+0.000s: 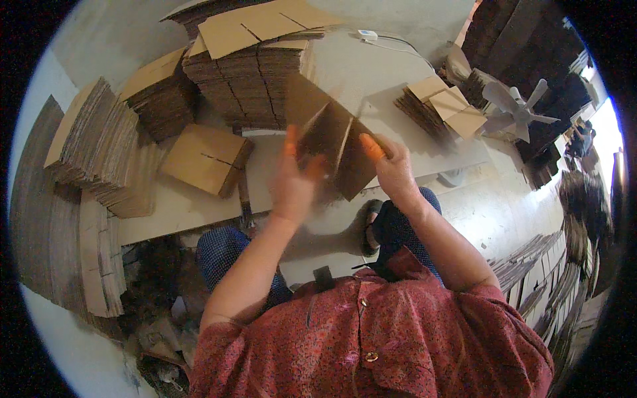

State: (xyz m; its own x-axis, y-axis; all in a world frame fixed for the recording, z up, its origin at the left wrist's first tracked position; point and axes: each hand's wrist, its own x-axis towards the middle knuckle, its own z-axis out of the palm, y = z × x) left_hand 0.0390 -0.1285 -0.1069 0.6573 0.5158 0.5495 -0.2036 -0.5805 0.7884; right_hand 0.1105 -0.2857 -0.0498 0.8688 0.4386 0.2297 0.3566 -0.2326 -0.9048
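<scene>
A brown cardboard piece [355,159], slotted and bent along a pale crease, is held up at a tilt over the table in front of me. My right hand [397,169] grips its right edge, an orange cover on one finger. At its left side is my left hand [296,189], smeared by motion, with orange on its fingertips. Whether those fingers grip the cardboard or only touch it, I cannot tell. Left of that hand lies a small stack of flat cardboard [202,159] with a dark slot across its top.
Tall stacks of cardboard sheets [242,83] stand at the back, with more stacks [99,139] along the left. A smaller pile [448,106] lies on the pale table [176,222] at the right, next to a white-bladed fan [517,109]. Cardboard bundles [531,265] cover the right floor.
</scene>
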